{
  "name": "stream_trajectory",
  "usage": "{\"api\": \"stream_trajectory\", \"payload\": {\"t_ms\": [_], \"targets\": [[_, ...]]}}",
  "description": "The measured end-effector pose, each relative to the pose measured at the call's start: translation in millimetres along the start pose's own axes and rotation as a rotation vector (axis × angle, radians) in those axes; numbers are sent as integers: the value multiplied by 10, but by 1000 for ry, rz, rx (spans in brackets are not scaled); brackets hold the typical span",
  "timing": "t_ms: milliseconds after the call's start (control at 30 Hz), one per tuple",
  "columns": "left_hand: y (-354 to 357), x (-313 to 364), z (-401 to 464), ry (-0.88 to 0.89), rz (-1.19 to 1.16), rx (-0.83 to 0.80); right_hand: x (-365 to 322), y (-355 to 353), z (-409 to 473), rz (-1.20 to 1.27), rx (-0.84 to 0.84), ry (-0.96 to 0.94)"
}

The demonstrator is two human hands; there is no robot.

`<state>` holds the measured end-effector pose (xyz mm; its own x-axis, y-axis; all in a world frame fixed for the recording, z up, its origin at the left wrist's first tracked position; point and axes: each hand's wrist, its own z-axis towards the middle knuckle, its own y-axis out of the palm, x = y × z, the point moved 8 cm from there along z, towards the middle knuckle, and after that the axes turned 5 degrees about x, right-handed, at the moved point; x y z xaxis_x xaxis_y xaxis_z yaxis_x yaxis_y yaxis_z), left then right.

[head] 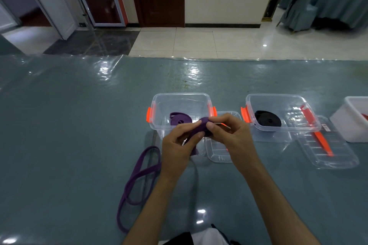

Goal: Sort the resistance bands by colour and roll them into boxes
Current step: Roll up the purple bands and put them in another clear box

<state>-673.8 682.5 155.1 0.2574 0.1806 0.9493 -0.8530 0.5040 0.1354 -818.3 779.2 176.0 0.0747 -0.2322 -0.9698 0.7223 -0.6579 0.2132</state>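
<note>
Both hands hold a purple resistance band [203, 125] just in front of a clear box [159, 113] with orange latches. My right hand [229, 133] pinches the small rolled end of the band. My left hand [179, 141] grips the strap just below the roll. The band's loose part [137, 181] trails down to the left over the table. Inside that box lies a rolled purple band [180, 120]. A second clear box [294, 105] to the right holds a rolled black band [267, 118].
A clear lid [217, 151] lies under my hands and another lid [328, 149] with an orange handle lies right of the second box. A white box [352, 125] with something red inside stands at the far right. The table [79, 125] has a glossy teal cover.
</note>
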Motion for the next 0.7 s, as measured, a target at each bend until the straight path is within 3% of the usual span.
{"api": "stream_trajectory", "payload": {"t_ms": [167, 367, 500, 700], "targets": [[-37, -44, -56, -58, -40, 69, -136, -18, 37, -141, -22, -82], [25, 45, -62, -43, -70, -1, -62, 17, -20, -63, 36, -95], [-15, 73, -64, -24, -48, 25, -67, -32, 51, -216, -17, -95], [50, 87, -61, 8, -28, 79, -131, -107, 33, -130, 42, -139]]}}
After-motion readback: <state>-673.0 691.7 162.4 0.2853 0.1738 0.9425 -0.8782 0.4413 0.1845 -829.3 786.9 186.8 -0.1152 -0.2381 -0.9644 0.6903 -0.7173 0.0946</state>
